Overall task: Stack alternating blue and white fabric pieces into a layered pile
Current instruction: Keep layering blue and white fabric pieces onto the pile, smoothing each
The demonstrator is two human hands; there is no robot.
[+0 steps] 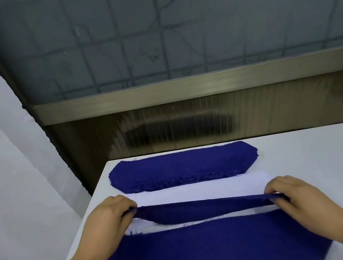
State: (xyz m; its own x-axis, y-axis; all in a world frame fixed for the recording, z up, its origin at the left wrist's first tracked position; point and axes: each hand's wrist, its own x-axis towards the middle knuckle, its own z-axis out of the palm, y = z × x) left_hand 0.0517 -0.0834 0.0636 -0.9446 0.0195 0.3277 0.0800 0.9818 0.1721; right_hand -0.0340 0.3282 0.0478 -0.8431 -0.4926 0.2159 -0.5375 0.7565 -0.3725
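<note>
While left hand [110, 218] pinches one end of a woven blue strip [203, 209], right hand [291, 193] pinches the other, cloth sagging above a smooth white piece [199, 190]. Frayed blue stack [182, 168] behind, large blue piece [210, 251] in front, on white table [318, 149].

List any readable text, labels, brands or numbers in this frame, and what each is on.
None readable.
Held blue fabric piece, gripped by left hand and right hand: plain, no print.
Blue stack at the far edge: plain.
White fabric piece: plain.
White table: no markings.
Frosted window: only grid shadows, no lettering.
</note>
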